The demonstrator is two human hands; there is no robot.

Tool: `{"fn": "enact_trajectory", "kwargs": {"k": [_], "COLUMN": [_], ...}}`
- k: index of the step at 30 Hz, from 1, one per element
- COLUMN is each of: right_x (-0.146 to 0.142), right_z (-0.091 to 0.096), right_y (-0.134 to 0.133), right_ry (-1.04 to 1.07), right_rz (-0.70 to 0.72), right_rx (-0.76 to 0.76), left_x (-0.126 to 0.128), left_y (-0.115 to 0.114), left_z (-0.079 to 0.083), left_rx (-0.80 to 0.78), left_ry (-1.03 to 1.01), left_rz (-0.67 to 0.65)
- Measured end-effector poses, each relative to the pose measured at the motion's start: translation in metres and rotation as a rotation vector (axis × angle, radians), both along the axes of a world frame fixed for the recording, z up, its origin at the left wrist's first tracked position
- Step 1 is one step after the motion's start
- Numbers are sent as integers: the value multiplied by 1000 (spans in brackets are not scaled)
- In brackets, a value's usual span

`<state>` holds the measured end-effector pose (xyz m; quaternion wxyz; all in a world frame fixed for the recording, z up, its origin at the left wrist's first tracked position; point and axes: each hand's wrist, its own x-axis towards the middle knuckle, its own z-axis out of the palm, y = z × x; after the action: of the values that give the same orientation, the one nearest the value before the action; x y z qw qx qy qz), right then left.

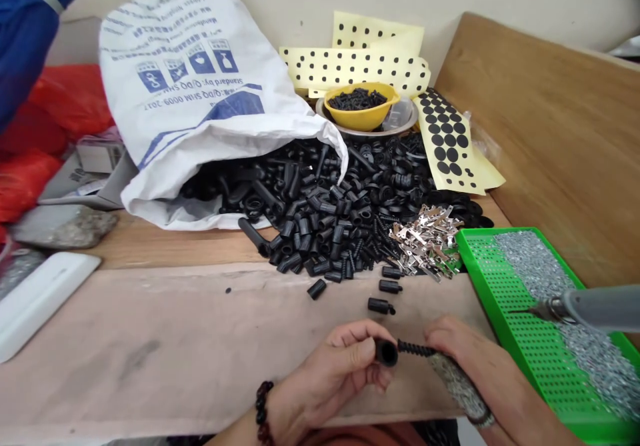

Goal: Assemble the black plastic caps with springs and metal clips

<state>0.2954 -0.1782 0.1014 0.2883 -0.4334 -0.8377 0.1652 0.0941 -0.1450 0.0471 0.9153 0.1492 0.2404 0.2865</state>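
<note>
My left hand, with a dark bead bracelet at the wrist, pinches a hollow black plastic sleeve, its open end facing me. Just to the right, my right hand is closed on a ribbed black spiral piece, whose far end reaches the sleeve's edge; whether it touches cannot be told. Grey speckled knit fabric covers part of the right palm. Beyond the hands, several black parts with small knobs lie in a line, near a loose black sleeve.
A heap of black plastic parts spills from a white woven sack. Beside it lie metal clips. An electric screwdriver juts over a green tray of screws. A yellow bowl stands behind; a white device lies left.
</note>
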Motion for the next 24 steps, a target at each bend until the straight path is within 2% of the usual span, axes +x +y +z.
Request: {"fn": "enact_trajectory", "kwargs": {"k": [5,10,14,18,24], "right_x": [-7,-14,-21,-25,-28], "right_z": [4,0,-13,-22,-24], "right_y": [-5,-5,-3,-4,-7], "right_ry": [-192,-324,-313,-160,56], "right_rz": [-62,-42,-64,-91,-92], "right_rx": [114,199,141,100,-156], "left_x": [0,-2,-1,-2,-6], "left_y": [0,1,1,2,4], "left_z": [1,0,2,5,11], "left_rx": [40,195,259,302,433], "left_ry": [84,246,330,357,417], "left_rz": [-8,-33,-62,-36,-48]}}
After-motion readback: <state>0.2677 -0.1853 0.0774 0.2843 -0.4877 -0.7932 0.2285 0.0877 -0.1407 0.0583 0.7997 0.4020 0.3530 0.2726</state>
